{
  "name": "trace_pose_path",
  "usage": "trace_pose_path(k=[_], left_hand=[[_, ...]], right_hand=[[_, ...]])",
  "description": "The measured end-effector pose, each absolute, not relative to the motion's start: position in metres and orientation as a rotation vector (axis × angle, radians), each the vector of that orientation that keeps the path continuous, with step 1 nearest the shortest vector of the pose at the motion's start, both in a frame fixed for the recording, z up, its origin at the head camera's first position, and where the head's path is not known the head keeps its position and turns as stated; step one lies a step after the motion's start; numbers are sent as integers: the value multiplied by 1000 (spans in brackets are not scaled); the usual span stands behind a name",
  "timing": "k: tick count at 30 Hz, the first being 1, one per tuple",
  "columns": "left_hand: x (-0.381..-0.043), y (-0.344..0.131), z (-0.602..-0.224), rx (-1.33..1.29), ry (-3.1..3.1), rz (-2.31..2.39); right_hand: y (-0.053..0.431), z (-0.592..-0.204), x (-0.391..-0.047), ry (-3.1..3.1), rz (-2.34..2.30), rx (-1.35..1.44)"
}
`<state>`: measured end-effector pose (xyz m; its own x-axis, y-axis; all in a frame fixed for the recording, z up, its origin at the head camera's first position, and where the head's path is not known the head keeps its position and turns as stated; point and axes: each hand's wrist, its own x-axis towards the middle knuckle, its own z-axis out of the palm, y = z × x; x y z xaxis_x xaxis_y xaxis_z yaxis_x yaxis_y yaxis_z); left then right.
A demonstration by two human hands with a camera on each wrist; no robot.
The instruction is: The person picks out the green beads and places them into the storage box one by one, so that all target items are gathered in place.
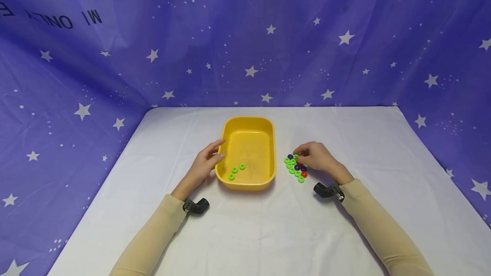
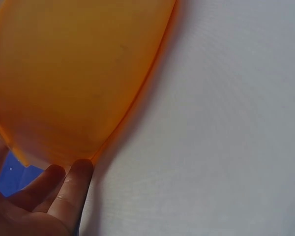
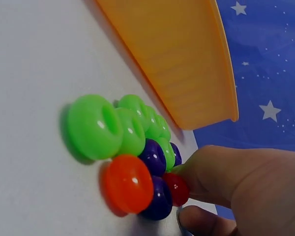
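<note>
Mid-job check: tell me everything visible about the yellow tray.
The yellow tray is a deep, open rectangle with rounded corners, sloping walls and a lipped rim, apparently plastic. It sits upright on the white tabletop, its longer sides running away from the person. Three green rings lie inside, near its front left. The left hand touches its left side.

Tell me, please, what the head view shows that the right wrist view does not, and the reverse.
Only the head view shows the left hand touching the yellow tray, the three green rings inside it and both sleeves.

Only the right wrist view shows the outer wall of the tray that faces the pile of rings.

Both share the right hand at that green, purple and red pile, the tray itself, the white tabletop and the starry backdrop.
</note>
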<state>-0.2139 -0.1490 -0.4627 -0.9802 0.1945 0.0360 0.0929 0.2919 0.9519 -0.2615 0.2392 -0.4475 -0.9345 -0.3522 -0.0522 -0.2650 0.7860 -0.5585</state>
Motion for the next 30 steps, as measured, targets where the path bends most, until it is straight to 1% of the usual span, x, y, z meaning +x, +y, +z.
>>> trace_pose_path(k=[13, 22, 30], left_hand=[[-215, -150, -462, 250, 2430, 1807], [-218, -151, -465, 257, 2419, 1820], [-215, -150, -463, 227, 2432, 1801]], right_hand=[[242, -445, -262, 2897, -858, -570], [231, -425, -262, 2953, -947, -675], [209, -404, -259, 2949, -994, -766]])
